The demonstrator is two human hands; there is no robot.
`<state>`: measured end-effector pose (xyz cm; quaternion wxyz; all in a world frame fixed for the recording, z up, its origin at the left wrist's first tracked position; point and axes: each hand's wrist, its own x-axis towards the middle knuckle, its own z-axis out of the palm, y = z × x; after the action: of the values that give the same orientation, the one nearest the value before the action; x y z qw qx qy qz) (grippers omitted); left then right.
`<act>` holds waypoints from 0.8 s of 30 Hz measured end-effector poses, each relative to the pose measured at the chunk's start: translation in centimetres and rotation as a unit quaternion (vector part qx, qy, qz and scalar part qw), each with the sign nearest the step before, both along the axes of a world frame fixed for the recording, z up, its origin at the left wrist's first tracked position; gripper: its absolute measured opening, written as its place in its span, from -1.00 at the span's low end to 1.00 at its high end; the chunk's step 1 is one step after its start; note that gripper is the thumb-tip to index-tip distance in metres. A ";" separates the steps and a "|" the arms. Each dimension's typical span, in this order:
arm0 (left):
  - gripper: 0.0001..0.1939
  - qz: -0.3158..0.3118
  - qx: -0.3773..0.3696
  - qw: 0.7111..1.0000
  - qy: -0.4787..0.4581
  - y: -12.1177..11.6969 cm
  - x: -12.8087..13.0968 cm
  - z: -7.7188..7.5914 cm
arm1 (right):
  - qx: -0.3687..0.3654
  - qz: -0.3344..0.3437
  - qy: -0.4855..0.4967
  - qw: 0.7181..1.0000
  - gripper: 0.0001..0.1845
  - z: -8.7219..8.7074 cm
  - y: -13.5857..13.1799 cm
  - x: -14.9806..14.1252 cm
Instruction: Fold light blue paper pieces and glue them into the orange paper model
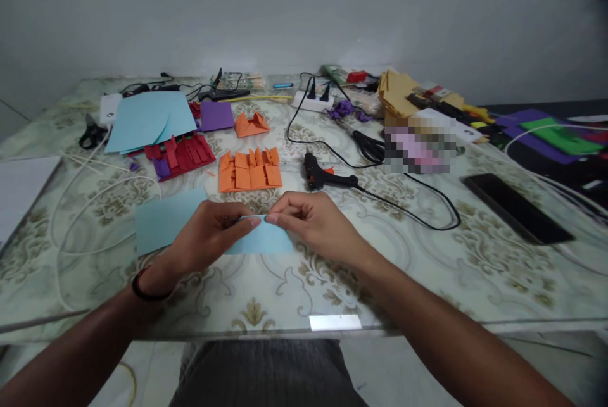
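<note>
A small light blue sheet of paper point(261, 241) is pinched at its far edge by both hands, low over the table. My left hand point(209, 230) grips that edge between thumb and fingers, and a dark band circles the wrist. Close beside it, my right hand point(311, 223) pinches the same edge, the thumbs almost meeting. Another light blue paper piece point(164, 220) lies flat to the left, partly behind my left hand. Beyond the hands sits a folded orange paper piece point(250, 169) with raised flaps. A black glue gun point(327, 174) lies just past my right hand.
Behind are blue sheets point(149, 117), folded red paper point(183, 155), a purple square point(216, 116) and a smaller orange fold point(251, 124). Scissors point(369, 146), a power strip point(312, 101) and loose cords lie further back. A phone point(515, 207) rests at right.
</note>
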<state>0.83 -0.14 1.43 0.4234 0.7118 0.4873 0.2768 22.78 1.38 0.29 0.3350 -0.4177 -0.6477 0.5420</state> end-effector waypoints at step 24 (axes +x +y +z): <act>-0.70 0.036 0.027 0.999 -0.004 0.0 0.0 -0.3 | 0.040 -0.037 0.040 0.998 -0.82 -0.2 0.0 -0.5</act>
<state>0.88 -0.17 1.16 0.3960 0.7039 0.5033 0.3072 22.28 1.43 0.08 0.3970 -0.4052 -0.6393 0.5192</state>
